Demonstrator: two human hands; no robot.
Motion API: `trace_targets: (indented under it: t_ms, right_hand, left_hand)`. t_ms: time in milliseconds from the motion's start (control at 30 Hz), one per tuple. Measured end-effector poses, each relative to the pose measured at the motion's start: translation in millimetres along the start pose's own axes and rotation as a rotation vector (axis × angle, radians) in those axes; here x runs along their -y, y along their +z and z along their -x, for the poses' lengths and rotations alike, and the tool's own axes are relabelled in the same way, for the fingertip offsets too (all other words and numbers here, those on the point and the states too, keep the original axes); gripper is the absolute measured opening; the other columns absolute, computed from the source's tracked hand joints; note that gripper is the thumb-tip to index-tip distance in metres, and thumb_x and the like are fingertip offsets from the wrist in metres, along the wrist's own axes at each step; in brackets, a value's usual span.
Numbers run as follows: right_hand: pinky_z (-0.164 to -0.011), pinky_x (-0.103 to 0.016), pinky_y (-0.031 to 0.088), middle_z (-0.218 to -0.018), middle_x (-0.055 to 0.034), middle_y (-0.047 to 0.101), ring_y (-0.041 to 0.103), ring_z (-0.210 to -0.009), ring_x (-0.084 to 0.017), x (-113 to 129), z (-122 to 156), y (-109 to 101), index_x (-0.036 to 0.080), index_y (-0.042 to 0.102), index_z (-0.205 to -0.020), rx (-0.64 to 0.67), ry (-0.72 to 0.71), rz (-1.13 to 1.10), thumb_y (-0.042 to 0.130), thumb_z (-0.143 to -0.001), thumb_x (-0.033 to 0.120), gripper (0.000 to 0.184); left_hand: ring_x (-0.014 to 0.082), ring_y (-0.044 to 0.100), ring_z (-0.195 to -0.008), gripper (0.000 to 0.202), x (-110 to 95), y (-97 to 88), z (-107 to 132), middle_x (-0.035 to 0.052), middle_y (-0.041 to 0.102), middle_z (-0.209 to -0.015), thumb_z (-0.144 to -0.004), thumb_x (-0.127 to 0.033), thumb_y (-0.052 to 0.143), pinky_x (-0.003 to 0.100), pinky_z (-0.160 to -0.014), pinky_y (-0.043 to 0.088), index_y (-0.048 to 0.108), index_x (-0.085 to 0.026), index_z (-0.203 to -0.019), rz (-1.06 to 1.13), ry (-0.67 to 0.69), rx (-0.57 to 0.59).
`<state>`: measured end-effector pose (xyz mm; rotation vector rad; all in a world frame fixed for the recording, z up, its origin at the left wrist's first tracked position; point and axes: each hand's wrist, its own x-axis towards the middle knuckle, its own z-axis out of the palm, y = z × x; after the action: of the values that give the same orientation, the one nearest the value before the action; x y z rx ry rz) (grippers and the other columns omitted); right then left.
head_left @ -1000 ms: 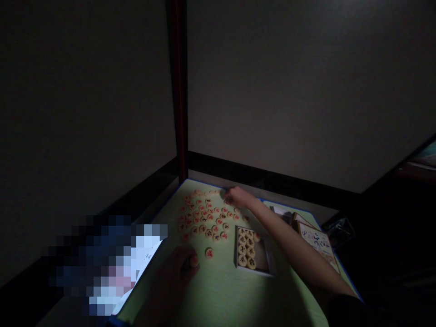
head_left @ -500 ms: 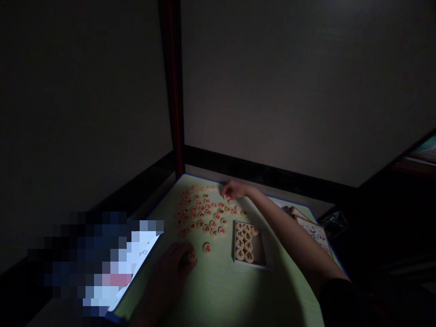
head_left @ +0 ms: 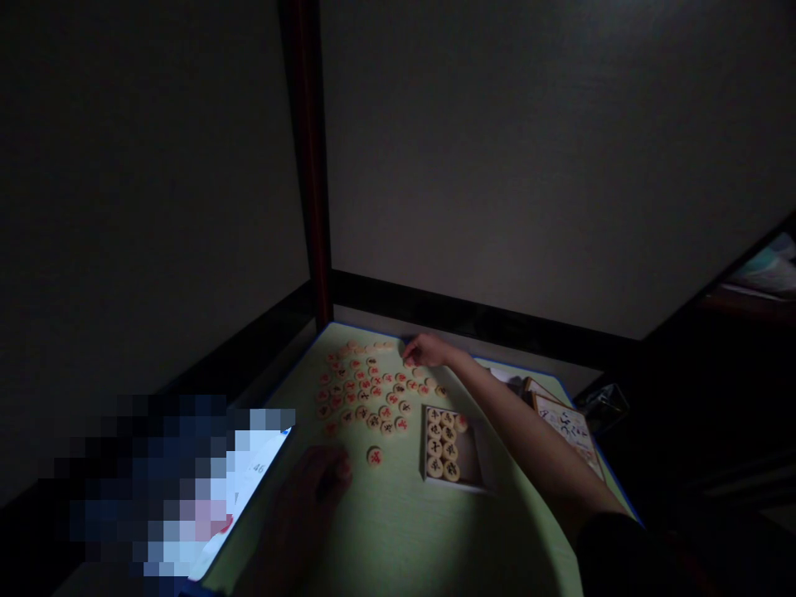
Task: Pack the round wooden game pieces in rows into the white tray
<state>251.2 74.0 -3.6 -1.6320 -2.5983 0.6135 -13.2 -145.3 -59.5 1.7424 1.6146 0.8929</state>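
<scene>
Several round pale game pieces (head_left: 366, 390) with red and black marks lie scattered on a green table (head_left: 404, 531). My right hand (head_left: 426, 351) reaches to the far edge of the scatter, fingers curled and pinched on a piece there. My left hand (head_left: 314, 489) rests in shadow on the near table, fingers curled, a little left of one lone piece (head_left: 374, 456). A shallow open box (head_left: 453, 448) beside my right forearm holds several pieces in rows.
A lit screen (head_left: 242, 489) lies at the table's near left edge. A printed box lid (head_left: 565, 431) sits at the far right. A dark red post (head_left: 308, 166) stands at the table's far corner, with walls close behind.
My right hand has stayed at the far pieces, shifting slightly. My left hand no longer shows a piece at its fingertips. The view has drifted a little.
</scene>
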Motion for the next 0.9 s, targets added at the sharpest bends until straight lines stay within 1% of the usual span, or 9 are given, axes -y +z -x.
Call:
trace_targets:
  t_ms: [100, 200, 333, 467, 567, 667, 767, 833, 900]
  right_hand:
    - [-0.080, -0.024, 0.050, -0.091, -0.0065, 0.078, 0.071, -0.092, -0.020, 8, 16, -1, 0.017, 0.078, -0.097, -0.032, -0.004, 0.110, 0.065, -0.079, 0.009, 0.023]
    - [-0.079, -0.027, 0.049, -0.099, -0.0117, 0.077, 0.071, -0.096, -0.024, 18, 31, 4, 0.016, 0.076, -0.102, -0.029, 0.021, 0.208, 0.063, -0.082, 0.015, 0.024]
    - [-0.079, -0.029, 0.048, -0.109, -0.0168, 0.073, 0.069, -0.100, -0.027, 31, 40, 11, 0.014, 0.073, -0.106, -0.020, 0.049, 0.281, 0.056, -0.083, 0.010, 0.029]
    - [-0.079, -0.029, 0.048, -0.108, -0.0165, 0.073, 0.068, -0.100, -0.027, 38, 42, 12, 0.014, 0.072, -0.104, -0.022, 0.052, 0.261, 0.057, -0.081, 0.006, 0.028]
    - [-0.078, -0.028, 0.048, -0.100, -0.0135, 0.074, 0.068, -0.095, -0.025, 37, 43, 9, 0.014, 0.073, -0.094, -0.047, 0.044, 0.175, 0.060, -0.075, 0.002, 0.025]
    - [-0.081, -0.028, 0.048, -0.093, -0.0085, 0.075, 0.068, -0.094, -0.023, 32, 45, 6, 0.014, 0.072, -0.088, -0.115, 0.031, 0.025, 0.059, -0.072, -0.002, 0.027]
    - [-0.083, -0.028, 0.049, -0.092, -0.0059, 0.074, 0.068, -0.096, -0.021, 25, 48, 8, 0.014, 0.071, -0.095, -0.227, 0.032, -0.168, 0.058, -0.073, -0.003, 0.031]
    - [-0.080, -0.027, 0.052, -0.090, -0.0060, 0.074, 0.069, -0.092, -0.019, 21, 51, 11, 0.013, 0.070, -0.102, -0.284, 0.024, -0.312, 0.055, -0.076, -0.003, 0.034]
    - [-0.075, -0.026, 0.054, -0.088, -0.0061, 0.074, 0.070, -0.086, -0.017, 18, 56, 15, 0.012, 0.068, -0.106, -0.314, -0.003, -0.457, 0.052, -0.078, -0.002, 0.036]
  left_hand:
    - [0.0234, 0.066, -0.084, 0.030, 1, 0.5, -1, 0.0074, 0.071, -0.094, -0.085, -0.043, 0.050, 0.039, -0.080, 0.057, 0.069, -0.021, -0.093, -0.011, 0.001, -0.015]
    - [0.0234, 0.067, -0.085, 0.032, -3, 6.3, -3, 0.0076, 0.071, -0.094, -0.086, -0.045, 0.049, 0.039, -0.080, 0.057, 0.069, -0.021, -0.091, -0.015, 0.044, -0.052]
    - [0.0215, 0.068, -0.081, 0.032, -17, 18.6, -9, 0.0055, 0.071, -0.091, -0.088, -0.046, 0.047, 0.035, -0.075, 0.058, 0.070, -0.023, -0.086, -0.010, 0.182, -0.083]
    - [0.0171, 0.063, -0.068, 0.028, -34, 20.2, -9, 0.0030, 0.070, -0.087, -0.086, -0.046, 0.052, 0.030, -0.066, 0.057, 0.070, -0.025, -0.086, -0.008, 0.281, -0.123]
    - [0.0152, 0.059, -0.059, 0.027, -44, 14.1, -8, 0.0020, 0.070, -0.086, -0.085, -0.045, 0.054, 0.028, -0.060, 0.055, 0.071, -0.026, -0.088, -0.026, 0.330, -0.146]
    - [0.0147, 0.057, -0.058, 0.026, -54, 8.9, -17, 0.0017, 0.069, -0.085, -0.084, -0.045, 0.054, 0.029, -0.058, 0.053, 0.071, -0.025, -0.090, -0.046, 0.382, -0.202]
    - [0.0158, 0.059, -0.062, 0.026, -65, 7.0, -43, 0.0013, 0.067, -0.084, -0.082, -0.044, 0.056, 0.030, -0.063, 0.053, 0.070, -0.024, -0.093, -0.037, 0.422, -0.244]
    - [0.0157, 0.062, -0.066, 0.027, -71, 6.6, -67, 0.0033, 0.069, -0.095, -0.082, -0.043, 0.056, 0.030, -0.065, 0.053, 0.069, -0.022, -0.092, -0.013, 0.401, -0.244]
    - [0.0164, 0.062, -0.067, 0.028, -74, 6.5, -91, 0.0050, 0.068, -0.098, -0.079, -0.041, 0.056, 0.032, -0.072, 0.054, 0.069, -0.020, -0.091, -0.043, 0.390, -0.315]
